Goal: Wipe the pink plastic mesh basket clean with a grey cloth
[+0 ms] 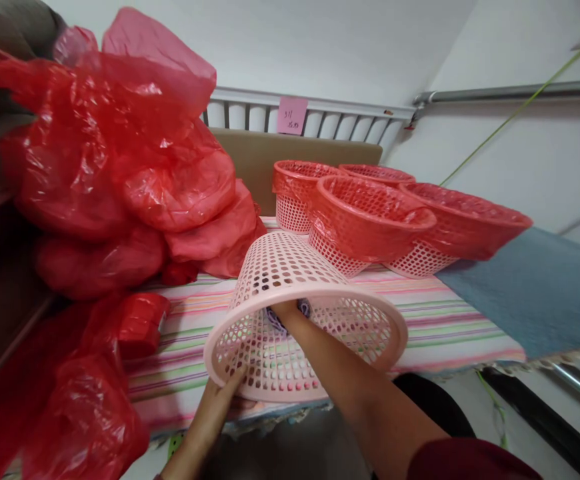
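Observation:
A pale pink perforated plastic basket lies on its side, its wide mouth facing me. My left hand holds the lower left of its rim, thumb inside and fingers underneath. My right hand reaches deep into the basket with a bunched purple patterned cloth around its fingers. The cloth is against the inner wall; the right fingertips are hidden by it. Under the basket spreads a striped cloth.
Several similar baskets lined with red plastic bags stand behind to the right. A large heap of red plastic bags rises on the left, with a red roll in front. A pink note hangs on the radiator. Blue fabric covers the right side.

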### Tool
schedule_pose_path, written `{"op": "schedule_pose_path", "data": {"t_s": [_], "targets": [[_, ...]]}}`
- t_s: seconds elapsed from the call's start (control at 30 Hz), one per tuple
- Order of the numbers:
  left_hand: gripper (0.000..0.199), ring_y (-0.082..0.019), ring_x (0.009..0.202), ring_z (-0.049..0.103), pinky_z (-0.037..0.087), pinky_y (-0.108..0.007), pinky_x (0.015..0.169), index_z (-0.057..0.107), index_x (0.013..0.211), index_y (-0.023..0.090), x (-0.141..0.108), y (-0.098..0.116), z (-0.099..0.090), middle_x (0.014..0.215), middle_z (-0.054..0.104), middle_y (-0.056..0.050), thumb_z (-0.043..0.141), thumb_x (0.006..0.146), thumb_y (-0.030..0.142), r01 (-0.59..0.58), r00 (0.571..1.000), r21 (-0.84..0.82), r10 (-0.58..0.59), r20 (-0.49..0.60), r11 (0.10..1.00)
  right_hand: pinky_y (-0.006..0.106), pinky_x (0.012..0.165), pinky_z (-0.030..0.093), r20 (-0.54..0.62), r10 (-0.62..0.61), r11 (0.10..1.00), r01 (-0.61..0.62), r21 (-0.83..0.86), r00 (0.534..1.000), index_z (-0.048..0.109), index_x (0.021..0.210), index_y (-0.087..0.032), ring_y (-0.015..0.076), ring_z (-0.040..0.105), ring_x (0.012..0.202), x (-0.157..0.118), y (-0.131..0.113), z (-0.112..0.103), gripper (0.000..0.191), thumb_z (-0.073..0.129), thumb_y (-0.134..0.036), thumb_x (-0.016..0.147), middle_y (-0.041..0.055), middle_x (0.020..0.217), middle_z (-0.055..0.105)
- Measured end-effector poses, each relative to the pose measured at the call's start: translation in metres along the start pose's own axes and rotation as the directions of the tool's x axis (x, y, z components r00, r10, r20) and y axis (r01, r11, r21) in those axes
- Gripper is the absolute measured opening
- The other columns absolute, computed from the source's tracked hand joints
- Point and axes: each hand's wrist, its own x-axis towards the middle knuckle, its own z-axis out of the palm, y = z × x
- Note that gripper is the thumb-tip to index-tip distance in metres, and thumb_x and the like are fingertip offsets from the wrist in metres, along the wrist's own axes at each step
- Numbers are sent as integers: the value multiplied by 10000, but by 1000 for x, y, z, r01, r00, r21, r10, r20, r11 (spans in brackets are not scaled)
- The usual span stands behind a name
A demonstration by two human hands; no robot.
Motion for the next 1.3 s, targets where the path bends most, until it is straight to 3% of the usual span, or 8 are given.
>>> {"op": "schedule_pose_path", "data": {"t_s": [0.17,0.3,0.5,0.6,0.77,0.97,1.13,1.3], "targets": [[701,-252,543,727,622,-406,560,513,1414,195,0,2,-2,1005,774,-131,699,788,453,19,999,100,-14,-51,995,408,1091,360,106,-16,994,28,-110,994,583,1285,-245,246,517,1259,-12,-8,-13,366,472,-232,936,73,1287,642],[651,-325,824,764,640,-409,596,576,1356,210,4,-6,0,1263,695,-149,726,759,424,-3,995,61,9,-100,998,360,990,427,282,-44,974,103,-201,958,615,1218,-168,267,590,1119,-81,-12,-36,401,582,-194,820,118,1175,666],[592,-339,1166,658,607,-428,874,637,1276,203,12,-16,-3,1233,716,-134,781,733,393,-96,989,-33,92,-114,995,353,951,429,353,-161,961,228,-156,922,657,1085,-241,255,570,1070,-179,-13,-55,306,603,-212,785,58,1120,640],[610,-334,1052,713,643,-420,745,596,1317,171,17,-21,-4,1253,694,-164,770,755,330,-58,991,-45,52,-122,997,355,953,431,309,-118,963,185,-196,944,652,1110,-233,257,579,1067,-165,-15,-50,320,594,-208,797,69,1111,645],[597,-246,679,762,628,-358,503,524,1391,195,17,-23,-3,1296,657,-165,683,820,262,-3,995,-37,-1,-101,999,377,968,439,209,-53,958,109,-264,976,629,1208,-199,274,595,1091,-86,-17,-27,386,572,-193,826,115,1158,654],[580,-226,564,733,640,-374,548,561,1318,156,8,-17,-1,909,764,-99,733,794,336,44,993,-15,-45,-113,999,391,1118,341,-43,-27,998,29,53,999,552,1345,-251,217,471,1309,-10,-4,8,403,379,-283,982,50,1384,580],[544,-250,620,755,646,-369,592,548,1306,142,6,-12,1,847,767,-93,714,820,322,81,990,-37,-85,-111,996,400,1133,327,-3,-12,994,13,109,1000,547,1352,-272,205,473,1317,11,2,17,417,341,-300,991,31,1353,610],[550,-257,595,751,648,-405,596,548,1302,137,8,-13,5,906,761,-117,724,818,328,84,983,-46,-90,-160,995,401,1110,341,130,-41,993,56,-107,991,561,1335,-229,265,475,1316,-11,-15,-7,436,503,-234,903,85,1331,617]]}}
